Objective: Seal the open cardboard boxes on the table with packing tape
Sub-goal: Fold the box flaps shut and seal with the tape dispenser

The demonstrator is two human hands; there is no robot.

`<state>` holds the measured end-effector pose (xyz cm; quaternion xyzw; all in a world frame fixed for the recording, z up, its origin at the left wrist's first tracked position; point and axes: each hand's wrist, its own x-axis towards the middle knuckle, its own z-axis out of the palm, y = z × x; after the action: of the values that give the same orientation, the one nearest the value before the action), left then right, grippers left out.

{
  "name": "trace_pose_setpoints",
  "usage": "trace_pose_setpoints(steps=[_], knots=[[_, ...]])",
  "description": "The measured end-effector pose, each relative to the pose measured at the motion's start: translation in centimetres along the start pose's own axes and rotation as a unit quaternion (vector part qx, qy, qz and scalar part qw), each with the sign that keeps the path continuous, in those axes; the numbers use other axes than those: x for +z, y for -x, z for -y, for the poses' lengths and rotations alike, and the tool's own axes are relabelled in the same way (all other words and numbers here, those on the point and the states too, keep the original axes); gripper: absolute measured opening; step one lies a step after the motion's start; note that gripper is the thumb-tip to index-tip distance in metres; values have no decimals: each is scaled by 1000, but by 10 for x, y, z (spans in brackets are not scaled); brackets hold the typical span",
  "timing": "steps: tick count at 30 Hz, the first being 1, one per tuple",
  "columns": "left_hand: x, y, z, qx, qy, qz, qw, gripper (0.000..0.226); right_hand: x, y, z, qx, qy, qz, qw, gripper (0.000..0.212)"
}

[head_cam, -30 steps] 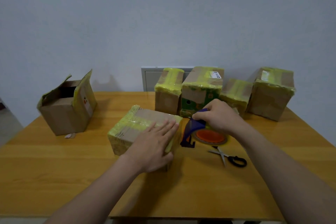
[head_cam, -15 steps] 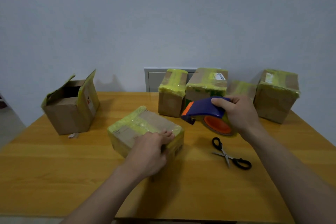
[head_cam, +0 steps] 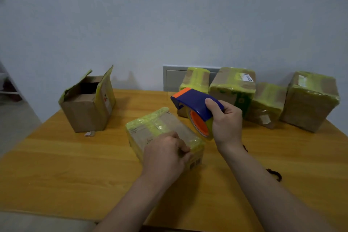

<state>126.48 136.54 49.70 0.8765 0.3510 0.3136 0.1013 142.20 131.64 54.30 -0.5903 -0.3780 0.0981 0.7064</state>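
Observation:
A flat cardboard box (head_cam: 158,128) wrapped in yellow-green tape lies in the middle of the wooden table (head_cam: 56,165). My left hand (head_cam: 165,154) rests on its near end with fingers curled over the edge. My right hand (head_cam: 226,122) grips a blue and orange tape dispenser (head_cam: 195,105) in the air just right of and above that box. An open cardboard box (head_cam: 88,103) stands at the left with its flaps up.
Several taped boxes (head_cam: 233,88) stand in a row along the back right of the table, the largest (head_cam: 310,100) at the far right. Black scissors handles (head_cam: 275,175) show beside my right forearm. A grey panel (head_cam: 173,77) sits on the wall behind.
My right hand lifted the tape dispenser off the table and carried it up over the box's right side. My left hand's fingers curled from flat to gripping the box's near end.

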Motion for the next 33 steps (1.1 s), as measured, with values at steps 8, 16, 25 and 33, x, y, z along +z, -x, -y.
trace_pose_setpoints(steps=[8,16,25,33], knots=[[-6,3,15,43,50,32,997,21,29,2,-8,15,-19,-18,1000,31],[1,29,33,116,109,9,987,30,46,7,-14,25,-45,14,999,23],[5,35,49,155,40,4,987,35,51,6,-26,85,-84,-7,993,41],[-1,30,49,118,73,6,990,39,50,9,-27,79,-78,10,994,43]])
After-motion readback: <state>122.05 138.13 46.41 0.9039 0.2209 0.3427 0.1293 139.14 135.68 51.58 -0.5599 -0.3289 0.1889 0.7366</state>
